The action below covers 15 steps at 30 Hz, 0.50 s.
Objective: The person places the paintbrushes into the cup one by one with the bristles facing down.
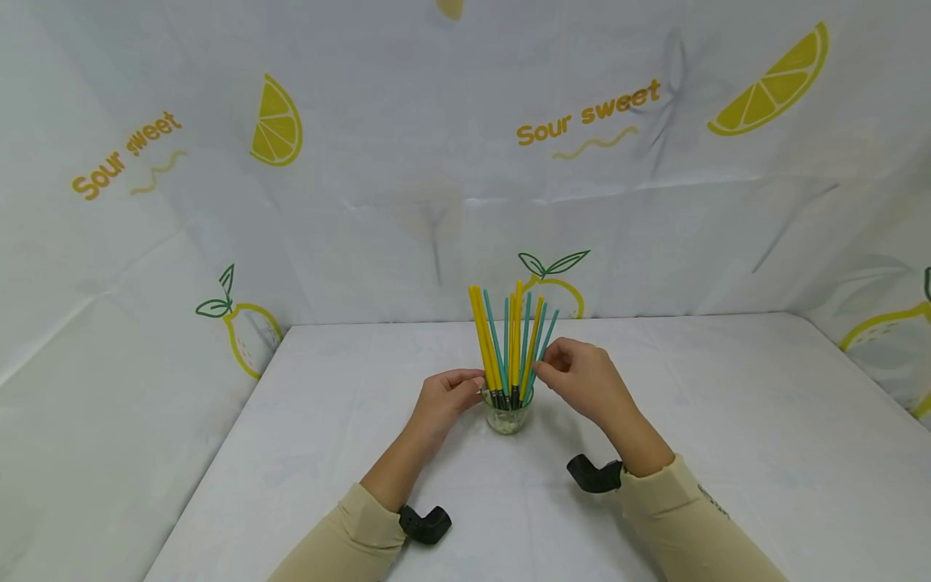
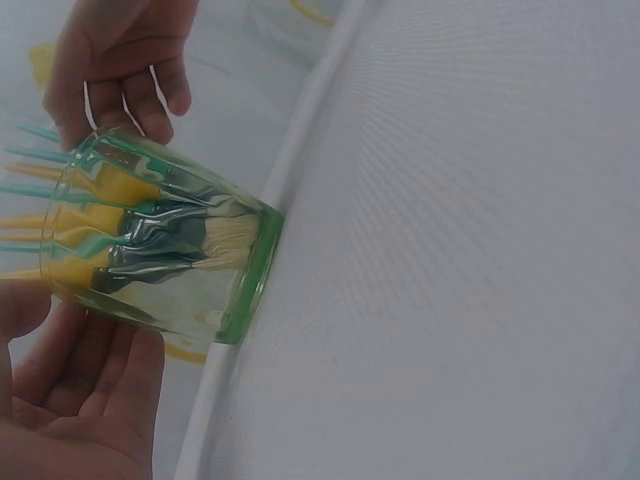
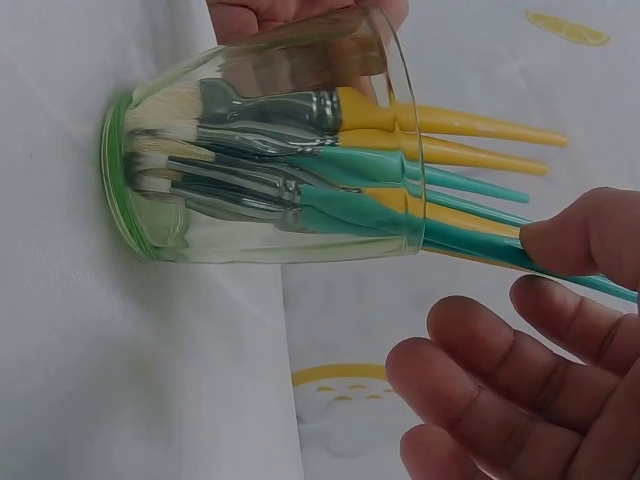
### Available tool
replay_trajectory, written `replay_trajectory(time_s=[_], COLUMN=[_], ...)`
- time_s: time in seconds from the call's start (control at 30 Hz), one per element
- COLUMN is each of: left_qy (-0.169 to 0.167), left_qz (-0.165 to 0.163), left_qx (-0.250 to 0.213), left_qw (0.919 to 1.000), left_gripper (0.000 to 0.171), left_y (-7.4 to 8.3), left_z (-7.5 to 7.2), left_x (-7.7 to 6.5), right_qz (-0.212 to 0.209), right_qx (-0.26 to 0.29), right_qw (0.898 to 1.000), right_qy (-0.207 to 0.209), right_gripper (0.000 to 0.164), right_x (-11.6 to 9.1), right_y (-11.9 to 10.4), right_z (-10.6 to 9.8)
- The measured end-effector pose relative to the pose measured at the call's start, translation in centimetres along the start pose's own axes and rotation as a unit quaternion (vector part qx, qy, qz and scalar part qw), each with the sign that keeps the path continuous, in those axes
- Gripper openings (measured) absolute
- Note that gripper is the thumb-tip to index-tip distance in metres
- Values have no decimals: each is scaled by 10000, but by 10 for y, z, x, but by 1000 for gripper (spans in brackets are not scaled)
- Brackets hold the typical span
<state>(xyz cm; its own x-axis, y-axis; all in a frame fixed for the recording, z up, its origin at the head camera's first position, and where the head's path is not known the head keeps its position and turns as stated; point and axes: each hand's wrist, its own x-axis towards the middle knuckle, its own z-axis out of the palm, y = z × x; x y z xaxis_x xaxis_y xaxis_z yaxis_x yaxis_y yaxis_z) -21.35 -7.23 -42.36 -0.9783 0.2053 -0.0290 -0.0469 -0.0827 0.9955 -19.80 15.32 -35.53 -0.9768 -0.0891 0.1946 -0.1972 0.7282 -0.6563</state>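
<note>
A clear glass [image 1: 507, 422] with a greenish base stands upright on the table, filled with several yellow and teal paintbrushes [image 1: 516, 339], bristles down. My right hand [image 1: 582, 376] pinches the handle of a teal paintbrush [image 3: 470, 243] between thumb and index finger above the rim; the other fingers are loosely bent. Its bristles are still inside the glass. On the opposite side, my left hand [image 1: 441, 402] touches the glass near the rim, with fairly straight fingers [image 2: 130, 390] along its wall and its thumb close to the brush handles.
White cloth covers the table [image 1: 327, 453], whose far edge lies just behind the glass. A white curtain [image 1: 407, 242] printed with lemons and lettering hangs behind and at both sides. Black wrist mounts [image 1: 595, 474] stick out from both beige sleeves.
</note>
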Motion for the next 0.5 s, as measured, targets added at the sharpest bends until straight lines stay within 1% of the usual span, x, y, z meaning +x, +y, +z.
replay_trajectory(time_s=[0.13, 0.27, 0.4, 0.5], left_qy=[-10, -52, -41, 20], left_qz=[27, 88, 184, 337], left_qx=[35, 124, 196, 344], left_qw=[10000, 9999, 9996, 9988], left_gripper=[30, 31, 30, 31], left_y=[0, 0, 1, 6], left_z=[0, 0, 0, -2], left_x=[1, 2, 4, 4], right_qz=[57, 152, 223, 221], right_qx=[-10, 89, 176, 136], right_qw=[9999, 9998, 9996, 9994], right_qy=[-93, -98, 31, 207], right_gripper=[21, 29, 37, 40], right_x=[1, 1, 0, -2], right_y=[2, 5, 10, 16], right_z=[-2, -8, -15, -19])
